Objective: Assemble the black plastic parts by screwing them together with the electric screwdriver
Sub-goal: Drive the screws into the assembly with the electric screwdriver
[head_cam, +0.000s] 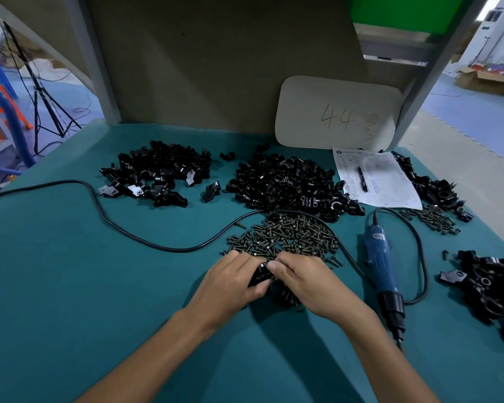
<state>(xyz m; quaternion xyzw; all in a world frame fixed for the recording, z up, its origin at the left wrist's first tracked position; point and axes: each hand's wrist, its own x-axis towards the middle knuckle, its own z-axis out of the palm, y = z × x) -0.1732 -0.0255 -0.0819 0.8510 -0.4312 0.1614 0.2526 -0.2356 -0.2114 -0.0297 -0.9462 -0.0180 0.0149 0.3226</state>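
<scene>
My left hand [230,282] and my right hand [306,282] meet at the table's middle, both closed around a small black plastic part [262,275] held between them; most of it is hidden by my fingers. Just beyond my hands lies a heap of dark screws [288,237]. The blue electric screwdriver [383,269] lies on the green table [99,286] to the right of my right hand, tip toward me, untouched. Piles of black plastic parts sit at the back left [157,173] and back centre [288,181].
A black cord [114,225] loops across the table's left half. Paper with a pen [376,177] lies at the back right, a second screw heap [437,219] beside it. More black parts lie at the right edge [495,292]. A cardboard sign [338,112] leans against the back panel.
</scene>
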